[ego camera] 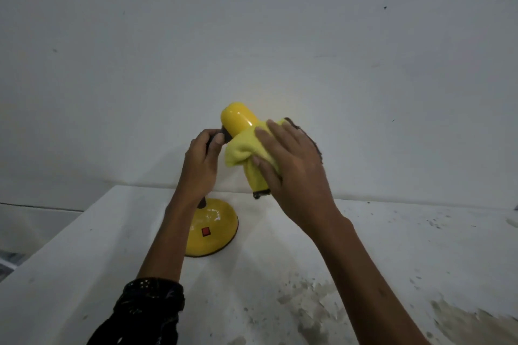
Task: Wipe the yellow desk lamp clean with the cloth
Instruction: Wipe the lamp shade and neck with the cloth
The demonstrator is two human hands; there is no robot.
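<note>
Lamp point(239, 120) stands mid-counter point(84, 246), near the wall. My left hand point(202, 161) clamps its neck steady; my right hand point(291, 165) presses the cloth point(244, 148) flat around the shade. Best wipe in long strokes, keeping the base point(213, 230) planted.

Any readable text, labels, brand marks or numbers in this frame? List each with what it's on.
None readable.
Red switch on the lamp base: no legible marking.
Lamp head, yellow cloth: no print visible.
Dark sleeve: pale specks, a pattern, not letters.
</note>
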